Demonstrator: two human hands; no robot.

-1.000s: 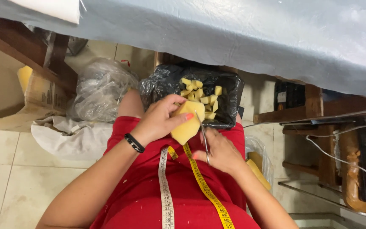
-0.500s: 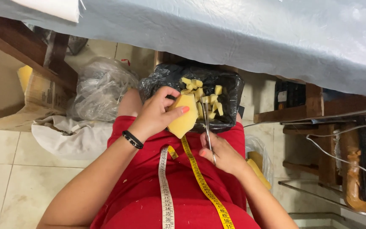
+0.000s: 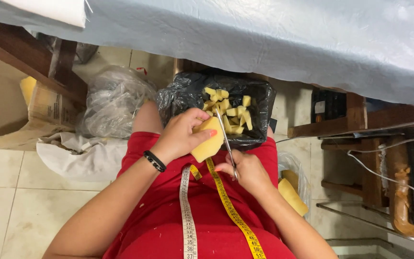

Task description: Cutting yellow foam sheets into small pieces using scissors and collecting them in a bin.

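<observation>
1. My left hand (image 3: 183,136) is wrapped around a piece of yellow foam (image 3: 208,145), fingers curled over its top edge and thumb underneath, so the grip is clamped tight on it.
2. The foam sits over my lap, just at the near rim of the bin lined with a black bag (image 3: 259,103), tilted with its lower end toward me.
3. My right hand (image 3: 246,171) is closed through the handles of a pair of scissors (image 3: 226,141); the blades point up and away from me, lying against the right edge of the foam.
4. I cannot tell how far apart the blades stand, since they show only as 1 thin metal line.
5. Inside the bin lies a heap of small yellow foam cubes (image 3: 228,109).
6. A measuring tape (image 3: 186,211) hangs down my red top in 2 strands, 1 white and 1 yellow.
7. A black band (image 3: 154,161) rings my left wrist.
8. To my left on the tiled floor are a clear plastic bag (image 3: 113,100) and a cardboard box (image 3: 49,105).
9. A table under a grey-blue cloth (image 3: 274,33) spans the top of the view.
</observation>
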